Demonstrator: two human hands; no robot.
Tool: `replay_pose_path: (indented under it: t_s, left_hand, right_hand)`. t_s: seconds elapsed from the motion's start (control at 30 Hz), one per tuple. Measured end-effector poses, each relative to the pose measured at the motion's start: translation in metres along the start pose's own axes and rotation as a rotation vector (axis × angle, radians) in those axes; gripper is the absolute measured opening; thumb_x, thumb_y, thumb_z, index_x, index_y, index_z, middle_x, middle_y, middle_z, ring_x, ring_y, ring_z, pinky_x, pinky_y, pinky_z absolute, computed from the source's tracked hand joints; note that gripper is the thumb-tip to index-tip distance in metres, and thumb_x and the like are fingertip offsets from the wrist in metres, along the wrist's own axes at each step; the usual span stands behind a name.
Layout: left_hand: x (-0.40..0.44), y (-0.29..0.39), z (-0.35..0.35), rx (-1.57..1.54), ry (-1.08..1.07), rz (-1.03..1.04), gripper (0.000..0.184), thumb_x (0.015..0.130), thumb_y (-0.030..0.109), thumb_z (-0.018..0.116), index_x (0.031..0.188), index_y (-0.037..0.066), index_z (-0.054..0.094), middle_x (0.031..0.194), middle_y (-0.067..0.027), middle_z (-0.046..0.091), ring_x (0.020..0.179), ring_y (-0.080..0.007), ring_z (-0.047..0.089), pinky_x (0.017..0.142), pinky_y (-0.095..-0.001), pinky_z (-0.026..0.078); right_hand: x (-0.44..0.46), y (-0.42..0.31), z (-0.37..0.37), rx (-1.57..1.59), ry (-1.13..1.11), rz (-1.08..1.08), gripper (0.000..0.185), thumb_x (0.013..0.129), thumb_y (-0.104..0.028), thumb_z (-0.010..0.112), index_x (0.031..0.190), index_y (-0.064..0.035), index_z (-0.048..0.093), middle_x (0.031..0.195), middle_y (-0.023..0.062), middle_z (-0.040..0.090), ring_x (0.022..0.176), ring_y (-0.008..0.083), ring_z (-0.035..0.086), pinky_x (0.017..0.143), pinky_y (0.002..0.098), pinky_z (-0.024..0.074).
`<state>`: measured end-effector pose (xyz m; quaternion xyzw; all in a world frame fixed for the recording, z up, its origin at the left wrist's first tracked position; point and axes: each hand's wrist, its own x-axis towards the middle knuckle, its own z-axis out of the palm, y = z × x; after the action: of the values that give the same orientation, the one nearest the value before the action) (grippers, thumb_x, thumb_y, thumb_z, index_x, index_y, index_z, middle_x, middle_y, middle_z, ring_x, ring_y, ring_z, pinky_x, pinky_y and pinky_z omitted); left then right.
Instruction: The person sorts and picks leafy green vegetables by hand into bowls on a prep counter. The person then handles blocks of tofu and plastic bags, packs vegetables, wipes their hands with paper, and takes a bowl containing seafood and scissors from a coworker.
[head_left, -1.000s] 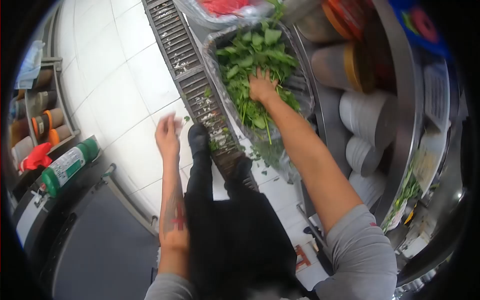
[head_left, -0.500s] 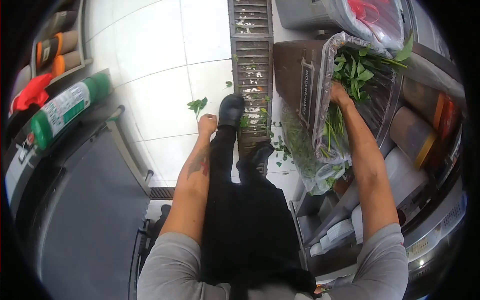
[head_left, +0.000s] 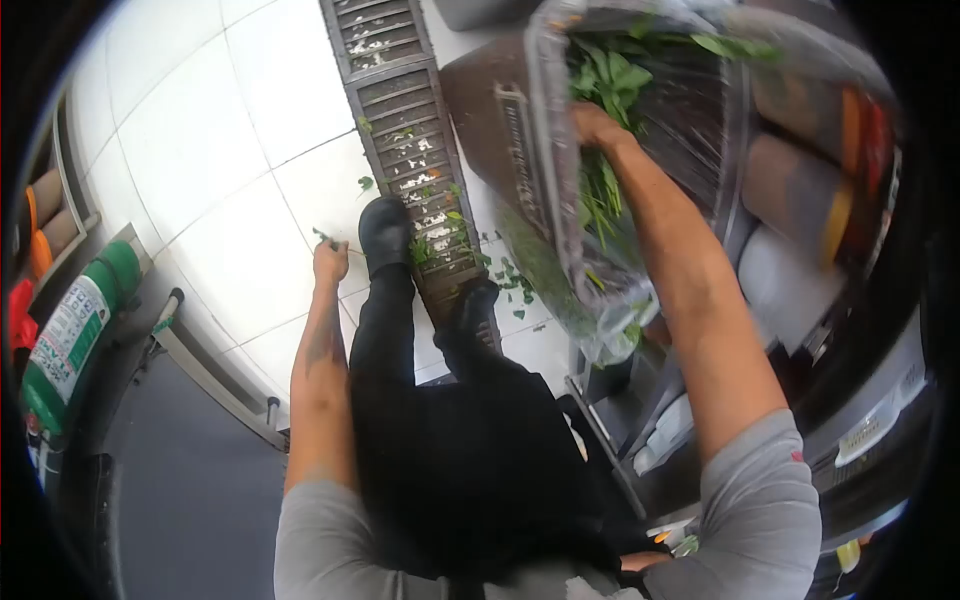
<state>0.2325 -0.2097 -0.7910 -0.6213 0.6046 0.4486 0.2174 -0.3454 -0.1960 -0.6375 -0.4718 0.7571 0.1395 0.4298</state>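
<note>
My left hand [head_left: 331, 262] is closed just above the white tiled floor, beside my black shoe [head_left: 385, 235]. A small green leafy sprig [head_left: 324, 238] sticks out from its fingers. My right hand [head_left: 596, 126] reaches inside a brown bin [head_left: 490, 95] lined with clear plastic, close to the rim. Green leaves [head_left: 612, 82] lie above that hand and long stems [head_left: 603, 200] below it. Its fingers are hidden, so I cannot tell whether it grips the greens.
A slatted drain grate [head_left: 405, 130] with scraps runs along the floor. Loose leaf bits [head_left: 513, 283] lie by the bin, beside a clear bag of greens [head_left: 535, 250]. On the left stand a green-and-white bottle [head_left: 80, 330] and a dark grey panel [head_left: 190, 470].
The leafy sprig that lay on the floor is now at my closed left hand. My view has turned and shifted, and the bin appears nearer. My right hand stays inside the bin.
</note>
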Motion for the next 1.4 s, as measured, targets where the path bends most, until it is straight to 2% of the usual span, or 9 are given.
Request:
replay_pose_path:
  t_s: [0.3, 0.43, 0.53, 0.63, 0.8, 0.97, 1.17, 1.23, 1.4]
  left_hand:
    - [-0.346, 0.343, -0.195, -0.975, 0.158, 0.838, 0.022, 0.099, 0.01, 0.06, 0.115, -0.004, 0.067, 0.112, -0.0118, 0.067, 0.103, -0.0163, 0.06, 0.092, -0.0264, 0.045]
    - [-0.344, 0.43, -0.16, 0.086, 0.336, 1.017, 0.039, 0.096, 0.023, 0.063, 0.131, 0.004, 0.061, 0.124, -0.0262, 0.061, 0.111, -0.0368, 0.062, 0.098, -0.0381, 0.047]
    - [-0.426, 0.484, -0.167, -0.024, 0.261, 1.078, 0.044, 0.093, 0.023, 0.064, 0.134, 0.007, 0.059, 0.144, -0.0271, 0.044, 0.11, -0.04, 0.062, 0.093, -0.0445, 0.05]
    - [-0.45, 0.497, -0.117, 0.015, -0.101, 1.106, 0.039, 0.088, 0.026, 0.069, 0.122, 0.007, 0.067, 0.113, -0.0259, 0.065, 0.107, -0.0401, 0.063, 0.092, -0.0445, 0.05]
    - [-0.349, 0.507, 0.006, 0.341, 0.231, 1.29, 0.048, 0.084, 0.029, 0.074, 0.122, 0.001, 0.065, 0.117, -0.0261, 0.066, 0.113, -0.0425, 0.061, 0.1, -0.046, 0.047]
    - [-0.274, 0.499, -0.006, -0.077, -0.363, 0.774, 0.073, 0.077, 0.042, 0.083, 0.132, 0.001, 0.059, 0.117, -0.0212, 0.068, 0.113, -0.0357, 0.063, 0.1, -0.0434, 0.047]
    - [-0.437, 0.525, -0.12, 0.267, 0.421, 1.228, 0.083, 0.08, 0.038, 0.083, 0.14, -0.007, 0.045, 0.131, -0.0224, 0.06, 0.118, -0.0282, 0.06, 0.099, -0.0368, 0.048]
    - [-0.559, 0.543, -0.118, -0.101, 0.087, 1.31, 0.07, 0.087, 0.028, 0.078, 0.138, -0.007, 0.046, 0.133, -0.0235, 0.057, 0.12, -0.0322, 0.058, 0.103, -0.0413, 0.045]
    - [-0.733, 0.575, -0.052, 0.45, 0.265, 1.788, 0.056, 0.086, 0.025, 0.074, 0.132, -0.001, 0.055, 0.124, -0.0253, 0.06, 0.119, -0.042, 0.051, 0.101, -0.0474, 0.042]
  right_hand:
    - [-0.363, -0.145, -0.05, 0.578, 0.451, 0.077, 0.05, 0.094, -0.024, 0.057, 0.14, -0.0073, 0.05, 0.135, 0.022, 0.057, 0.126, 0.0385, 0.053, 0.109, 0.0455, 0.0412]
    - [-0.527, -0.168, -0.023, 0.601, 0.314, 0.076, 0.043, 0.094, -0.026, 0.059, 0.133, -0.0071, 0.057, 0.128, 0.0196, 0.062, 0.122, 0.0382, 0.055, 0.105, 0.0455, 0.0439]
    - [-0.631, -0.176, -0.019, 0.754, 0.377, 0.141, 0.04, 0.096, -0.028, 0.058, 0.131, -0.0077, 0.059, 0.125, 0.0168, 0.063, 0.119, 0.0375, 0.057, 0.102, 0.0466, 0.045]
    - [-0.701, -0.166, -0.009, 0.82, 0.447, 0.241, 0.039, 0.097, -0.028, 0.057, 0.131, -0.009, 0.059, 0.125, 0.0157, 0.063, 0.119, 0.0363, 0.058, 0.102, 0.0465, 0.0456]
    - [-0.762, -0.123, 0.046, 0.83, 0.571, 0.358, 0.038, 0.098, -0.029, 0.058, 0.131, -0.0107, 0.058, 0.126, 0.0171, 0.063, 0.112, 0.0364, 0.061, 0.099, 0.0453, 0.048]
    - [-0.835, -0.101, 0.091, 1.138, 0.726, 0.494, 0.034, 0.095, -0.024, 0.061, 0.124, -0.0083, 0.063, 0.118, 0.0154, 0.067, 0.113, 0.0355, 0.061, 0.093, 0.0447, 0.0505]
    - [-0.899, -0.065, 0.086, 0.761, 1.442, 0.711, 0.032, 0.088, -0.01, 0.065, 0.12, -0.0063, 0.064, 0.111, 0.0164, 0.065, 0.102, 0.0374, 0.062, 0.088, 0.0431, 0.0518]
    - [-0.899, -0.039, 0.08, 0.614, 1.542, 0.862, 0.034, 0.087, -0.007, 0.065, 0.121, -0.0076, 0.064, 0.109, 0.0159, 0.064, 0.097, 0.0364, 0.062, 0.086, 0.0423, 0.0521]
    - [-0.84, -0.01, 0.052, 0.797, 1.355, 0.781, 0.035, 0.083, 0.003, 0.059, 0.118, -0.0002, 0.062, 0.116, 0.0212, 0.061, 0.099, 0.0417, 0.063, 0.087, 0.0462, 0.0516]
